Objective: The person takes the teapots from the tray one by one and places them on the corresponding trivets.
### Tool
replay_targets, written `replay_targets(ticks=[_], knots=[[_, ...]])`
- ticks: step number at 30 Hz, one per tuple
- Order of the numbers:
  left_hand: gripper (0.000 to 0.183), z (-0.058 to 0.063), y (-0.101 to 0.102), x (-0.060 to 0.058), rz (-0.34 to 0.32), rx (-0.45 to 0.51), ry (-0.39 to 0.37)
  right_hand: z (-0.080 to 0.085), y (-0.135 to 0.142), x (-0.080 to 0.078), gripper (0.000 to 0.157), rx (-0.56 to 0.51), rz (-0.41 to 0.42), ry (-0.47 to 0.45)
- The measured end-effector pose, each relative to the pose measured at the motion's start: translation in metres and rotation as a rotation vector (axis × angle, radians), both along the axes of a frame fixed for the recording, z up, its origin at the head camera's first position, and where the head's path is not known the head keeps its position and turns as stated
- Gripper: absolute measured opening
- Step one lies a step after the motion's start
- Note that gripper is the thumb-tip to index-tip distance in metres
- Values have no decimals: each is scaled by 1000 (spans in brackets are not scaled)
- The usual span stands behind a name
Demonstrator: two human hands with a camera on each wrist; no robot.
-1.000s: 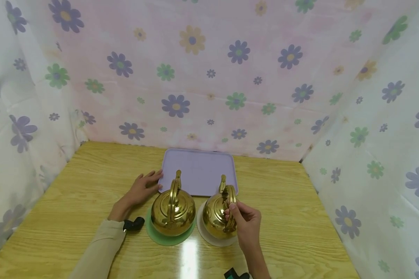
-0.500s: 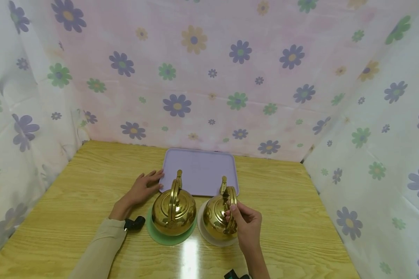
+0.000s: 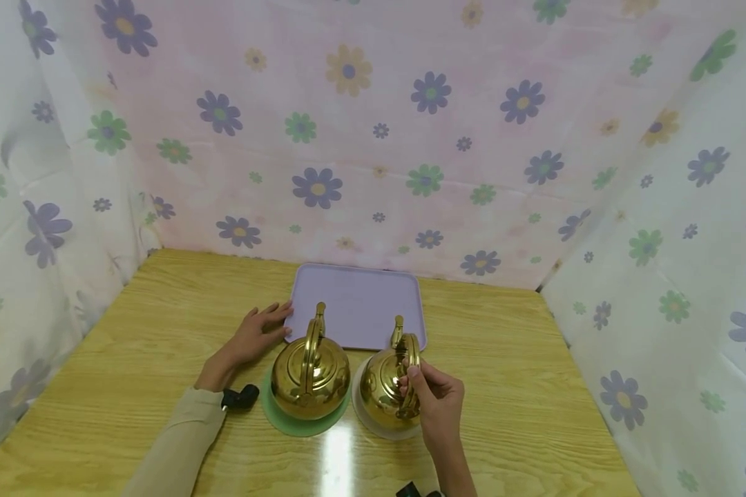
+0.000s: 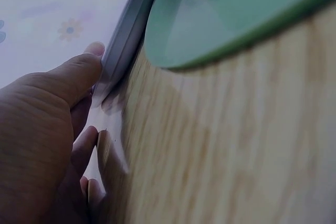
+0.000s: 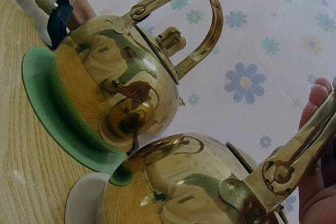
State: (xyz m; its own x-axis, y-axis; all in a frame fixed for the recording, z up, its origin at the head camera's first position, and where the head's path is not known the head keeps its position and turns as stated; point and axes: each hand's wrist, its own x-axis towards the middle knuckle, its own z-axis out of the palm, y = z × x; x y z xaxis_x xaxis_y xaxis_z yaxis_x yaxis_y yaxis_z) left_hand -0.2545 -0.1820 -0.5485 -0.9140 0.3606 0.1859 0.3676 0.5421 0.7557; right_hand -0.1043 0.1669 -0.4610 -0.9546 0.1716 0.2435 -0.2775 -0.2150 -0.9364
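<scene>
Two shiny gold kettles stand side by side in the head view. The right kettle (image 3: 382, 393) is over a pale round plate (image 3: 363, 422); whether its base touches the plate is hidden. My right hand (image 3: 440, 400) grips its arched handle (image 5: 294, 161), thumb on top. Its lid is partly covered by the handle. The left kettle (image 3: 311, 393) sits on a green round plate (image 3: 280, 422), handle upright, no hand on it. My left hand (image 3: 255, 338) rests with fingers spread at the left edge of a lilac tray (image 3: 360, 297); its thumb (image 4: 86, 69) touches the rim.
A wood-grain table (image 3: 503, 373) carries everything. Flower-print cloth (image 3: 373, 145) walls it at the back and both sides. The tray lies behind the kettles, their spouts pointing towards it.
The right kettle's spout and handle sit slightly lower in the head view, shifted a touch left relative to the other kettle, my right hand moving along. My left hand stays at the tray edge.
</scene>
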Motion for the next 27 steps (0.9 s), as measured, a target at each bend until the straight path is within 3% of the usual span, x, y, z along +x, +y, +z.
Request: replay_targets(ticks=[11,21,27], knots=[[48,1,3,2,2,-9,20,0,1,3,25,3,-19,-25],[51,0,4,1,-1,0,1,2,6,2,30,55,43,-63],[50,3,2,3,1,0,31,1,6,-2,32,61,75,-76]])
